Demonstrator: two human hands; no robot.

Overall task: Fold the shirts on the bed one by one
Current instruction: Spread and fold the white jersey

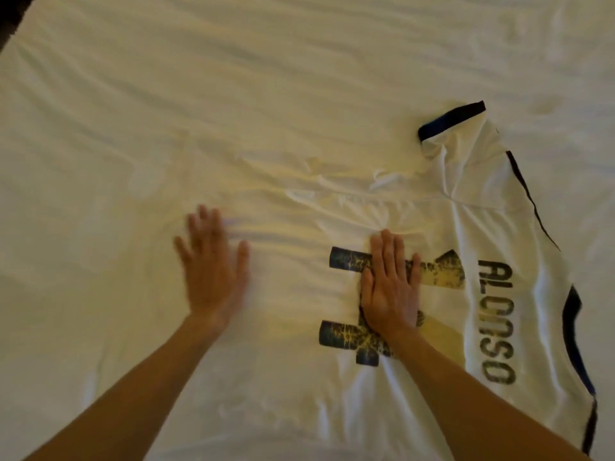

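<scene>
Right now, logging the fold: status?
Both hands open: left hand flat, blurred; right hand pressing the print. White shirt spread, unfolded, sleeve bunched. Nothing in the way.

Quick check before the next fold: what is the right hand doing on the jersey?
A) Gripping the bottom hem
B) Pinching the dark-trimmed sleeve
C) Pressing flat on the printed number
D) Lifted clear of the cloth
C: the right hand lies palm down with straight fingers on the dark printed number of the white jersey, beside the name print.
</scene>
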